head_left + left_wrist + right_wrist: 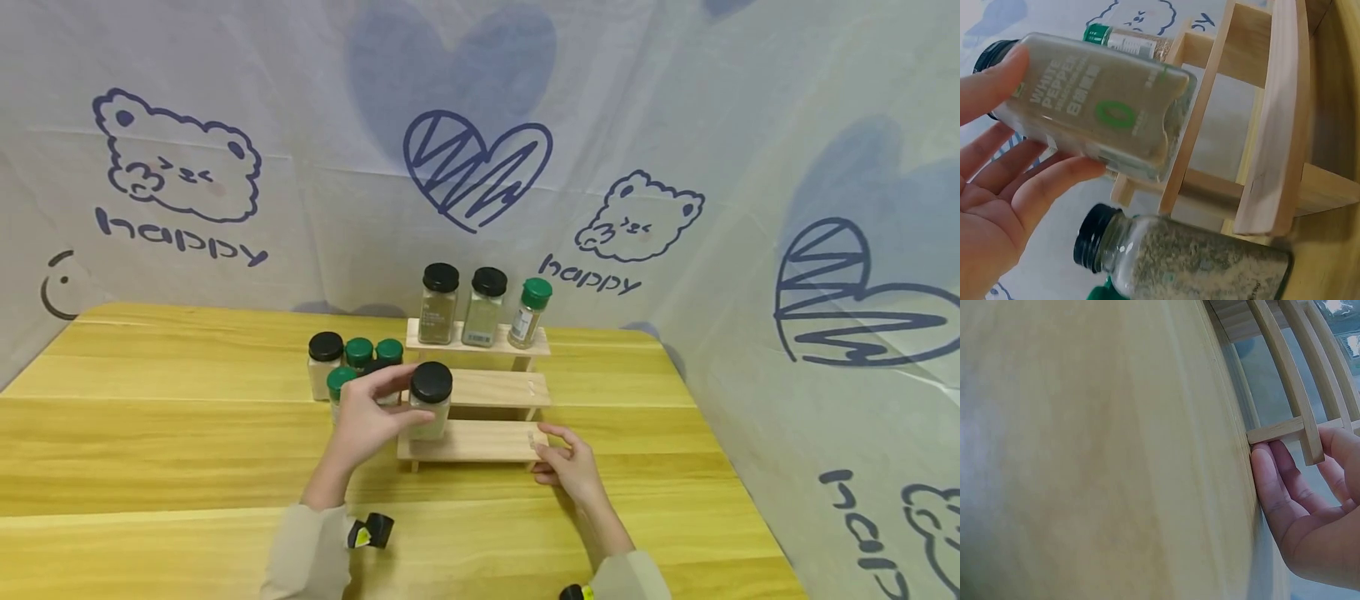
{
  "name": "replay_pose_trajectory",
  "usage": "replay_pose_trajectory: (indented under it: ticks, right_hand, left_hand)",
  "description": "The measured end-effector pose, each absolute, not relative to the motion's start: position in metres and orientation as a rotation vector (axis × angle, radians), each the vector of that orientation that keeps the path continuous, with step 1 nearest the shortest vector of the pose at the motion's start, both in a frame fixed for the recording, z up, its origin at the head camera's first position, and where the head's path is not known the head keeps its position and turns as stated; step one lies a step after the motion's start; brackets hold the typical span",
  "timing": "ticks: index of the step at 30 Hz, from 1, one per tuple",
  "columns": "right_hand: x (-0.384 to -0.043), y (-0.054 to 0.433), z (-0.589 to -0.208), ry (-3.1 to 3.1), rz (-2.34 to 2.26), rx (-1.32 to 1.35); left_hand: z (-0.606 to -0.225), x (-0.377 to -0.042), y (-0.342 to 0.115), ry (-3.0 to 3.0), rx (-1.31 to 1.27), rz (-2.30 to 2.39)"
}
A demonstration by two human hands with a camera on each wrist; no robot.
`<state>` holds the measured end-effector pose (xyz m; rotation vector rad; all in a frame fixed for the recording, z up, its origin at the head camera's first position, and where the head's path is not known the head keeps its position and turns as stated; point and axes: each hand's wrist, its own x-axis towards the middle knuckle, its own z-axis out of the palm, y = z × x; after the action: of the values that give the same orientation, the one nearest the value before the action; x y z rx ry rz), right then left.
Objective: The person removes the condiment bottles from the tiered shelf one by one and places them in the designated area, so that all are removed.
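My left hand point(367, 417) grips a glass spice jar point(431, 408) with a black lid. Thumb and fingers hold it near the lid, and its label reads "WHITE PEPPER" in the left wrist view. In the head view the jar is over the left end of the lowest step of a three-step wooden rack point(487, 443); in the left wrist view its base point(1175, 125) is near a rack board, and contact is unclear. My right hand point(572, 467) holds the right end of that lowest step, its fingers point(1279, 481) around the board and leg.
On the top step stand two black-lidded jars point(438, 312) point(486, 312) and a green-capped bottle point(525, 321). Left of the rack, several jars cluster, including a black-lidded one point(325, 371) and green-capped ones point(359, 352). A printed cloth point(315, 100) hangs behind the wooden table point(187, 433).
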<state>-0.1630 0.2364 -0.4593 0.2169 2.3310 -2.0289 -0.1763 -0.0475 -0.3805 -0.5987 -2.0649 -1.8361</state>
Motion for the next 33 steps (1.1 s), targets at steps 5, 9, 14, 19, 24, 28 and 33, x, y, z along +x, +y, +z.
replay_pose_trajectory:
  ticks: [5,9,14,19,24,28,33]
  right_hand:
    - [-0.163,0.237,-0.459,2.324,-2.033,0.218]
    - [-0.163,0.236,-0.458,2.317,-2.036,0.211]
    - [-0.164,0.236,-0.457,2.312,-2.039,0.196]
    - [-0.164,0.236,-0.458,2.305,-2.041,0.194]
    - [-0.164,0.237,-0.460,2.306,-2.036,0.188]
    - [-0.163,0.237,-0.459,2.306,-2.034,0.188]
    - [-0.163,0.237,-0.458,2.306,-2.033,0.186]
  left_hand:
    - [-0.383,-0.176,-0.058,-2.037,-0.636,-1.865]
    - [-0.384,-0.175,-0.068,-2.021,-0.679,-1.925]
    - [-0.383,-0.173,-0.079,-2.013,-0.696,-1.941]
    - [-0.382,-0.171,-0.090,-2.028,-0.674,-1.929]
    - [-0.383,-0.169,-0.101,-2.046,-0.649,-1.927]
    - [-0.385,-0.168,-0.110,-2.054,-0.641,-1.923]
    - [-0.390,-0.167,-0.122,-2.040,-0.621,-1.940]
